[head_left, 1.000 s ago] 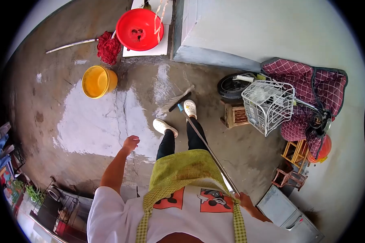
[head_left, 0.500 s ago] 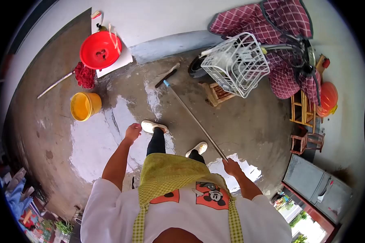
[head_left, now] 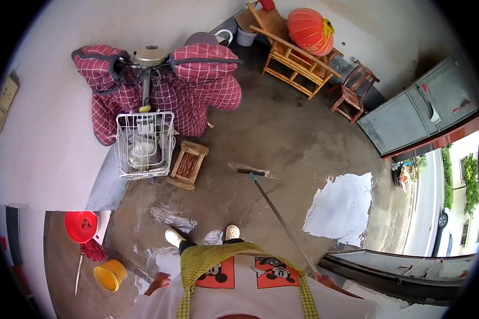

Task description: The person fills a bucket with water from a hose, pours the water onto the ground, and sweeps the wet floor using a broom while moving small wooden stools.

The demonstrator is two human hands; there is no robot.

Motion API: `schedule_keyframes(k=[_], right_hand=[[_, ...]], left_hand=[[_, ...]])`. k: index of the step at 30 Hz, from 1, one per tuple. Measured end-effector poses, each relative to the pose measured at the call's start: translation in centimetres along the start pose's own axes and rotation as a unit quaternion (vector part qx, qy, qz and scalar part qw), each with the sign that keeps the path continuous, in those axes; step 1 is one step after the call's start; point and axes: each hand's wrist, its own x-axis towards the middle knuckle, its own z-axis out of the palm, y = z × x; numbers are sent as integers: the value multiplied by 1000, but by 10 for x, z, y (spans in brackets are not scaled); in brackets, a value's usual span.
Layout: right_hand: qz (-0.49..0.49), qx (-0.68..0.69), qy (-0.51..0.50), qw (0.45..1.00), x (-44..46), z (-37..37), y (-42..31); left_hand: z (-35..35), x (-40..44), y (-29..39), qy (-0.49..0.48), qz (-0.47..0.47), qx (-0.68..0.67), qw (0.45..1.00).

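The right hand [head_left: 323, 278] is closed around the upper end of the long handle of a broom [head_left: 282, 217], beside the right edge of the apron [head_left: 223, 257]. The left hand [head_left: 161, 279] hangs on the other side of the apron, well apart from the handle; its fingers look loosely curled, but it is too small to tell how far open it is.

From the right hand the handle slants forward and left to a light-blue joint, where the dark broom head lies on the floor [head_left: 271, 133], ahead of the white shoes [head_left: 232, 232]. Pale wet streaks show around the head. A large shiny patch [head_left: 339, 208] lies right of the handle.

Left of the broom head stands a small wooden stool [head_left: 188, 165], close beside a white wire basket [head_left: 145, 146] mounted in front of a handlebar draped with a maroon checked cover [head_left: 181, 101]. On the near left are a yellow bucket [head_left: 110, 275], a red mop [head_left: 92, 250] and a red basin [head_left: 82, 226].

At the far side, a red lantern [head_left: 310, 32] rests on a bamboo chair [head_left: 298, 66]. A small dark wooden chair [head_left: 353, 93] stands to its right, then a grey cabinet [head_left: 412, 109].
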Motion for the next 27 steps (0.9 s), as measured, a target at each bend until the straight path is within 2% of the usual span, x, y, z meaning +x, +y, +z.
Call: schedule_keyframes(k=[2,4,5,6,7,8,9,10,11,12,13,14,16,17,18,19,21,22,24,27], right_hand=[[8,23,28,999,37,-4,-15],[-72,91,122,986,110,12,-9],[-80,99,123,984,125,10,-11],[-136,48,204,968,135,7,-19],[-186,-4,281,941,146,0,-27],[-188,-3,281,941,156,-12,-37],[-98,161,112,976,166,-22,-46],[1,315,-62,947,174,-33,-53],[1,312,-60,948,180,-46,-60],[-41,292,-19,955,187,-57,-66],[-81,271,21,959,191,-64,-71],[-67,211,67,973,192,-75,-82],[-21,89,151,984,196,-98,-103],[-5,66,161,985,194,-105,-111],[-5,66,157,985,196,-118,-123],[-4,70,150,986,197,-129,-132],[-8,93,116,989,193,-148,-147],[-11,104,100,989,194,-157,-155],[-19,118,77,990,199,-169,-163],[-32,110,75,991,215,-210,-185]], left_hand=[[35,-46,87,24,98,93,991],[55,-65,164,43,174,131,975],[61,-67,198,43,187,110,975],[60,-56,222,23,175,22,984],[62,-48,240,26,179,21,983],[76,-73,273,66,184,23,980],[86,-88,302,104,186,25,977],[92,-91,326,103,184,25,977],[99,-89,351,105,182,91,973],[104,-83,373,106,181,155,965],[105,-57,394,68,180,117,974],[117,-59,423,65,182,115,974],[164,-72,490,85,207,205,953],[180,-72,518,51,238,209,947],[199,-67,555,16,271,215,938],[223,-69,584,8,365,219,905],[276,-83,650,-9,346,226,911],[297,-84,680,-32,366,257,894],[343,-83,731,-79,388,237,887],[400,-76,805,-96,361,318,871]])
